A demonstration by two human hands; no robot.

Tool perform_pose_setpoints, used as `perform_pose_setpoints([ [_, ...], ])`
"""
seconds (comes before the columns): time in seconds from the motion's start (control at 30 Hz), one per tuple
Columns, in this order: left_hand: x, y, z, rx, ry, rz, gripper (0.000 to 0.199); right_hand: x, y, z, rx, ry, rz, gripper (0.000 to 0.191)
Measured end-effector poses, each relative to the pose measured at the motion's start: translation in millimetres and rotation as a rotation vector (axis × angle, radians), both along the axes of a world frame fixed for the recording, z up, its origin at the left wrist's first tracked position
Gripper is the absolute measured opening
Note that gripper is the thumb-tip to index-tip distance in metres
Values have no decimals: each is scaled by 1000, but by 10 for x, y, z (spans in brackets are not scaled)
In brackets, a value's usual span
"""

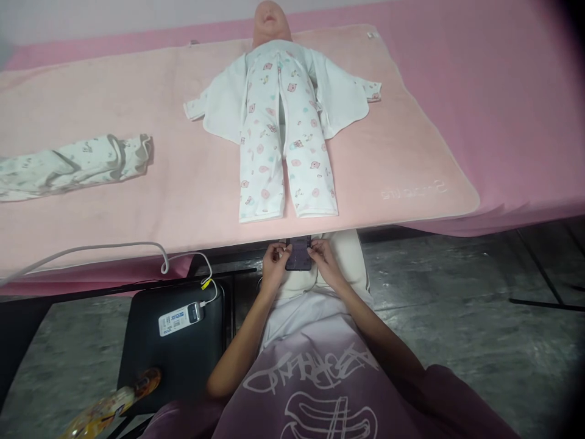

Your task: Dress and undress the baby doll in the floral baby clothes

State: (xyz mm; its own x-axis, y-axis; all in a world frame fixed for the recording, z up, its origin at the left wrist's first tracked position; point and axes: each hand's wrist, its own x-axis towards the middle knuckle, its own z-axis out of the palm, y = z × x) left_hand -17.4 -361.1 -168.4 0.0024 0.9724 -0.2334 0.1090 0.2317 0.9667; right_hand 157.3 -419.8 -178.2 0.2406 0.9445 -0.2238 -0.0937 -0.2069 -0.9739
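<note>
Fingers of the left hand (273,262) and the right hand (323,259) are bent around the two sides of a dark flat thing (299,256), maybe a phone. Both hands grip it, with the thumbs near its side edges. It is above the lap (351,259), just below the edge of the pink blanket (192,177). To hold it well, both sides should get the same soft squeeze, so it does not tip or slip. Thumbs are best kept near the sides, so they do not hide the front, which is too dark to read. Holding it a bit clear of the blanket edge should stop a bump. On the blanket lies a doll (273,27), with a white top (223,100) spread wide and printed pants (262,140); I cannot tell if the pants are worn or just laid on. Bunched cloth (77,161) lies off to the left. A power bank (173,321) with a cable (137,245) lies on a black stool (196,353), so the left elbow should not catch that cable.
</note>
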Motion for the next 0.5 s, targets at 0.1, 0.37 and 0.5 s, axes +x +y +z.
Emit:
perform_pose_setpoints([
  [0.1,14,0,1,21,8,3,37,5,1,8,-2,3,1,46],
  [0.37,-158,-45,52,6,-50,-98,37,1,15,12,8,-16,-9,44],
  [0.5,-178,-114,58,42,-36,-125,49,-10,13,56,-10,-57,-10,47],
])
